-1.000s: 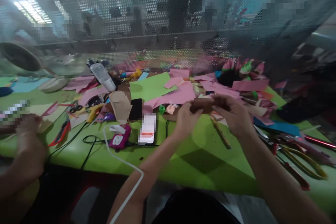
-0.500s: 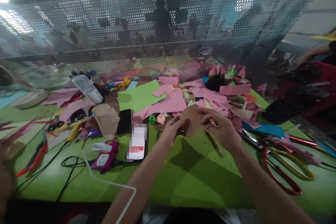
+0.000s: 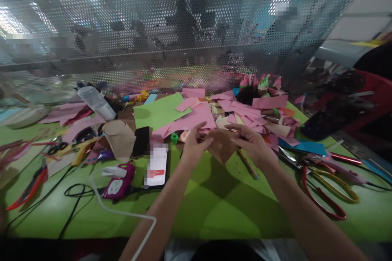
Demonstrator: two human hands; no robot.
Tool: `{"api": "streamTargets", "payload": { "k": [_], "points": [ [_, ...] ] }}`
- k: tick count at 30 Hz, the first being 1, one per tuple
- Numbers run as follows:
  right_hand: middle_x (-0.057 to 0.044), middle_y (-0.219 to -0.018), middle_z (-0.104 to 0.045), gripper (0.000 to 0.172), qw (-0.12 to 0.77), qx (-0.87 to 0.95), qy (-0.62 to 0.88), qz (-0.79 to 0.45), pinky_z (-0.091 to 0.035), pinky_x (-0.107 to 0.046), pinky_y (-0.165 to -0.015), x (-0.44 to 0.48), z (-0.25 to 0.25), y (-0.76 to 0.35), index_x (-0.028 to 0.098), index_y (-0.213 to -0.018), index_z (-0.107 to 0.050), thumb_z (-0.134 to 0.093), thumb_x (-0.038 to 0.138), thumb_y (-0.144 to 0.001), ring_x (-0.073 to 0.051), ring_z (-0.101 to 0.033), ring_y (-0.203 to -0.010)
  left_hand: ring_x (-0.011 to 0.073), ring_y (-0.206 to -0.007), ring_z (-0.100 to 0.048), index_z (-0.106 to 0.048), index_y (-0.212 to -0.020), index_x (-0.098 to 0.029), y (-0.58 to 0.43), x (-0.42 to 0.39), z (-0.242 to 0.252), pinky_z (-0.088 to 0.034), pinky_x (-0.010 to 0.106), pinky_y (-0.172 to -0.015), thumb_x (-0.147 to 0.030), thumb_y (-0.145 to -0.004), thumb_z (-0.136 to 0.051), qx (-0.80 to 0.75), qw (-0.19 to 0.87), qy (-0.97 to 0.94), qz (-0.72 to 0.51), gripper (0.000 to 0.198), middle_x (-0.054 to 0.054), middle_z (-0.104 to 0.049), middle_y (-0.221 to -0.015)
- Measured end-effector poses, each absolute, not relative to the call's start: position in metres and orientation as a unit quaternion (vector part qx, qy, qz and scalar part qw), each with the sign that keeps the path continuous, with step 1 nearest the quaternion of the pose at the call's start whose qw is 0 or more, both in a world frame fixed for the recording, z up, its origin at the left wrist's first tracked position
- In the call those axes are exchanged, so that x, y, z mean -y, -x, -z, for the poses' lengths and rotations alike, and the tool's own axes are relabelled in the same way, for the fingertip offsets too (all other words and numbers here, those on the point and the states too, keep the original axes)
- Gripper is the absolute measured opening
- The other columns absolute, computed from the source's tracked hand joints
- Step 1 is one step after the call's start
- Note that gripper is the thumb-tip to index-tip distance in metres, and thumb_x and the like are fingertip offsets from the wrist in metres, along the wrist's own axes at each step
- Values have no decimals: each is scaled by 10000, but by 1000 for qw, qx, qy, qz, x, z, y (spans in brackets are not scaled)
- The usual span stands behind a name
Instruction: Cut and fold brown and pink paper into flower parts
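A brown piece of thin sheet [image 3: 221,146], pointed at its lower end, is held up between both my hands over the green table. My left hand [image 3: 196,145] pinches its left side between thumb and fingers. On the opposite edge, my right hand [image 3: 251,143] has its thumb and fingers closed on the piece. Whether the sheet is paper or foam I cannot tell. Below my right hand a pencil-like stick [image 3: 248,165] lies on the table. A small green bud-like piece [image 3: 174,138] rests left of my left hand.
Pink sheets [image 3: 202,115] and a light green sheet [image 3: 159,111] pile up at the back. Scissors with red and yellow handles [image 3: 324,187] lie at right. A lit phone [image 3: 157,167], a purple device [image 3: 119,181], a brown roll [image 3: 119,138] and red-handled pliers [image 3: 30,187] are at left.
The brown piece has turned so its point faces down, and both hands have shifted their grip to its upper sides. The whole view has moved slightly, with the table things sliding left.
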State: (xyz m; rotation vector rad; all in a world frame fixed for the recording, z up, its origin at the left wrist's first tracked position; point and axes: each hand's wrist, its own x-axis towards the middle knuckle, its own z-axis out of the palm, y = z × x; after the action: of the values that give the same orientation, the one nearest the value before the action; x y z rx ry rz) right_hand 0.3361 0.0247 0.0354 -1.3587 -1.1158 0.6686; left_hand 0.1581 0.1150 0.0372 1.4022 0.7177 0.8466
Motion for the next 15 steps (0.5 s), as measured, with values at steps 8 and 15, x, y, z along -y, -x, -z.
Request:
{"api": "streamTargets", "payload": {
  "k": [8,15],
  "points": [
    [-30,-879,-718,189,628,424,604,-248,-511,-336,-727,-25,-34,-323,238,-884,-720,-663,374,-765,-215,-642,-831,133,-692,-646,-650,-981,-180,-173,-99,-24,-521,234,-579,-427,-696,-792,-328,758,-440,-353,403,34,-703,-878],
    [-54,-1087,-716,335,570,535,539,-314,-532,-360,-801,-15,-42,-327,263,-1135,-700,-592,284,-819,-228,-665,-931,111,-497,-579,-622,-879,-172,-173,-106,-22,-388,206,-455,-410,-701,-750,-342,742,-454,-354,324,-18,-621,-622]
  ]
}}
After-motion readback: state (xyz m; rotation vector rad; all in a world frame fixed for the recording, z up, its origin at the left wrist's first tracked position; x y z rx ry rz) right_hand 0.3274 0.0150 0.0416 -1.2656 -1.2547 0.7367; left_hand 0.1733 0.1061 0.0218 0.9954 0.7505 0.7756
